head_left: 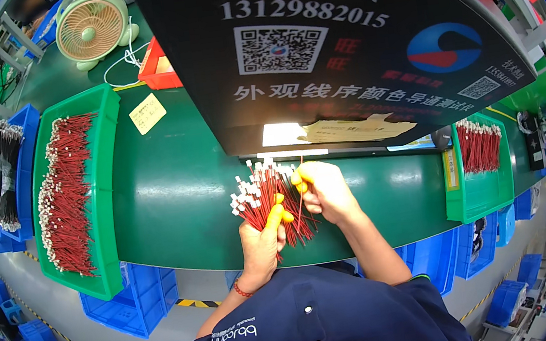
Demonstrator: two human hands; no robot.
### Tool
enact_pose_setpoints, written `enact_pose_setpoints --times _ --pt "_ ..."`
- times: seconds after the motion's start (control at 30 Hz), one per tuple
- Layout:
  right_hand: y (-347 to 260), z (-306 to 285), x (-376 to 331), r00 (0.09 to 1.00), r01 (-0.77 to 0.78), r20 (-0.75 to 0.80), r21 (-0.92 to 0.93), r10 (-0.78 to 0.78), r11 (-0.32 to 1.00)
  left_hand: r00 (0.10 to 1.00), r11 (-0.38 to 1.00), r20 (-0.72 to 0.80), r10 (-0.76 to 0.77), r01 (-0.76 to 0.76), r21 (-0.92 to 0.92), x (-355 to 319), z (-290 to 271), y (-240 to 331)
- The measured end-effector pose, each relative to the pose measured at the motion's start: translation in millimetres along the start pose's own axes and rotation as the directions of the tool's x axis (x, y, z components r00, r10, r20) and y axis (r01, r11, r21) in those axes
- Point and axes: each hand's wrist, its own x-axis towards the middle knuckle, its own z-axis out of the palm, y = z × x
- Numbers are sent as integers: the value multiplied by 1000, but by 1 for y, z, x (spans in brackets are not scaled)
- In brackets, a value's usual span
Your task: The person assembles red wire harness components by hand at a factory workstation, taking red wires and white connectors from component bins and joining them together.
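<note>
A thick fanned bundle of dark red wires with white connectors spreads over the green bench in front of me. My left hand is closed around the left side of its lower part, yellow finger cots on the thumb and a finger. At the bundle's right side my right hand, also wearing yellow finger cots, pinches a single red wire, which stands nearly upright. Whether that wire is fully apart from the bundle I cannot tell.
A green tray of similar wires stands at left; another green tray stands at right. A large black machine panel overhangs the bench's back. Beyond the left tray are a fan, a red bin and a paper note.
</note>
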Motion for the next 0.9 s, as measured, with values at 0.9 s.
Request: enact_pose_setpoints --times 0.9 --pt "3 3 7 963 123 -197 -291 -185 949 999 999 54 -7 9 -40 0 -4 -3"
